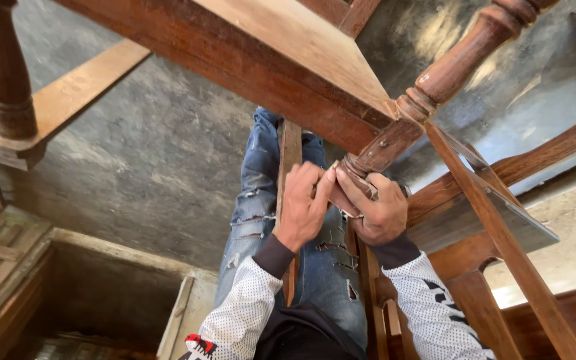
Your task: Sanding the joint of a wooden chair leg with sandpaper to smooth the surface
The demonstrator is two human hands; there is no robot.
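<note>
Head view looking down at a wooden furniture frame (pixel 288 63), stained reddish brown, seemingly upended over the person's lap. Both hands meet at the foot end of a turned leg (pixel 435 87) that runs up toward the top right. Left hand (pixel 303 203) presses flat against the leg's tip (pixel 357 179), fingers (pixel 318 183) extended and together, not closed around anything. Right hand (pixel 378 213) curls around the tip from the other side, gripping it; something pale, thin and small sits between the two hands at the tip, too small to tell what it is. Hands touch each other at the fingertips. Below them, legs in ripped blue jeans (pixel 261 200), with a narrow wooden slat (pixel 290 157) lying along them. White dotted sleeves (pixel 245 313) with dark cuffs. A second turned leg (pixel 0 73) stands at top left. Grey concrete floor (pixel 148 153) underneath. Diagonal rail (pixel 501 233) crosses the right side, just beside the right hand.
</note>
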